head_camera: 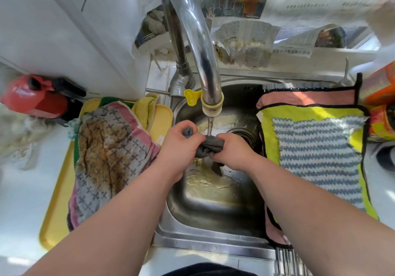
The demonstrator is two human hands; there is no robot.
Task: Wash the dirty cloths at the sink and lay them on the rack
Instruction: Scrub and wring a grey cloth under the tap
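Observation:
Over the steel sink (213,216), my left hand (179,145) and my right hand (232,150) both grip a twisted dark grey cloth (210,146). Water runs from the chrome tap (205,61) straight onto the cloth, and murky yellowish water pools in the basin. A stained grey, pink and brown cloth (106,158) lies heaped on a yellow tray (57,201) to the left. On the rack (288,260) across the sink's right side lie a yellow cloth (267,130), a blue-and-white striped cloth (316,158) on top of it, and a pink cloth (310,98) behind.
A red bottle (34,98) lies at the far left by the white wall. Orange packets (382,104) stand at the right edge. Newspaper (245,36) hangs along the ledge behind the tap. A yellow towel (145,109) sits at the tray's back.

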